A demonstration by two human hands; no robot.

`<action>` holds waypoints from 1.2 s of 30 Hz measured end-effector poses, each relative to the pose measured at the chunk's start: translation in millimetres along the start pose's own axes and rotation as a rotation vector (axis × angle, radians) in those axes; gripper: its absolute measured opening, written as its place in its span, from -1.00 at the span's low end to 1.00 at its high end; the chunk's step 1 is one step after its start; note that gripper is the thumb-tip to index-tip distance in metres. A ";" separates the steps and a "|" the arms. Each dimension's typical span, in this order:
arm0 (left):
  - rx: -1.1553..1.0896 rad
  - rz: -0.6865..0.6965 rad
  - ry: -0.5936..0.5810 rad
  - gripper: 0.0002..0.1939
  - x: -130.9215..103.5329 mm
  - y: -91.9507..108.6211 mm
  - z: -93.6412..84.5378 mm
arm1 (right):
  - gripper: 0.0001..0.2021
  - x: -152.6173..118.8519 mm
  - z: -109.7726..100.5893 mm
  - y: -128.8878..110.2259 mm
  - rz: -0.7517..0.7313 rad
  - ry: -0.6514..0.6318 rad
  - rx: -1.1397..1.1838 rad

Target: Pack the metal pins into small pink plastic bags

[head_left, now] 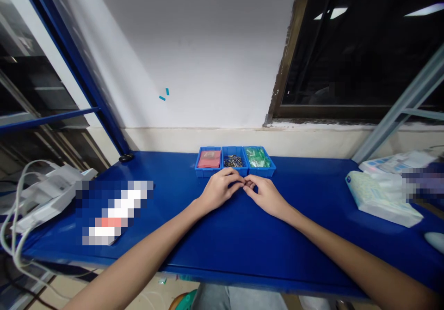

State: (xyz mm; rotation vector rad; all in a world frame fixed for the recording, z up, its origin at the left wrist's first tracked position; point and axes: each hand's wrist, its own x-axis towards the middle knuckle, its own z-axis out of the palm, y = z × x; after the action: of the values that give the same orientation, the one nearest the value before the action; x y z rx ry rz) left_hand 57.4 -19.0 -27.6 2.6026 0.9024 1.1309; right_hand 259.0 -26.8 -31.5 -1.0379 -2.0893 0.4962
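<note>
Head view, both bare hands over the blue tabletop [222,236], forearms reaching in from the lower corners.

Left hand [219,191]: fingers curled, fingertips drawn together toward the thumb. Right hand [266,194]: same posture, fingers bent inward. The two hands meet fingertip to fingertip just in front of the trays. Whatever sits between the fingertips is too small to make out; cannot tell whether either grip is pinching an item or merely pressed together on itself.

Three small blue trays stand side by side in a row near the back edge of the tabletop, touching each other, directly behind the hands:
- left tray [209,160]: flat reddish-pink contents.
- middle tray [234,161]: a heap of small dark metallic parts, thin and pin-like; detail not resolvable.
- right tray [258,158]: green and clear pieces, possibly bagged.
The left hand's knuckles sit just in front of the middle tray.

Surroundings: white device with pale cables [45,194] at the far left edge of the tabletop. Plastic-wrapped packets [379,199] at the right side, well apart from the hands. White wall behind; dark window [364,51] upper right; blue frame upper left.
</note>
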 end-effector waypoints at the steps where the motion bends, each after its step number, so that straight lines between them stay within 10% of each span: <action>1: -0.039 0.004 0.019 -0.83 0.8 1.9 0.2 | -0.90 0.1 0.0 -0.6 0.005 -0.001 0.024; 13: -0.316 -0.266 0.082 -0.87 7.0 14.7 1.2 | -0.80 0.5 0.6 0.8 0.101 -0.065 0.158; 36: 0.278 0.090 -0.053 -0.81 -2.7 2.9 -2.7 | -0.81 2.4 -12.9 -19.7 0.385 -0.281 0.499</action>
State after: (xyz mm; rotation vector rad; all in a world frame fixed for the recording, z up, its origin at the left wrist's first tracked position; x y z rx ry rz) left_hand 55.4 -23.2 -26.2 2.9067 1.0044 1.0158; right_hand 257.6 -36.4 -9.9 -1.1079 -1.8426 1.3463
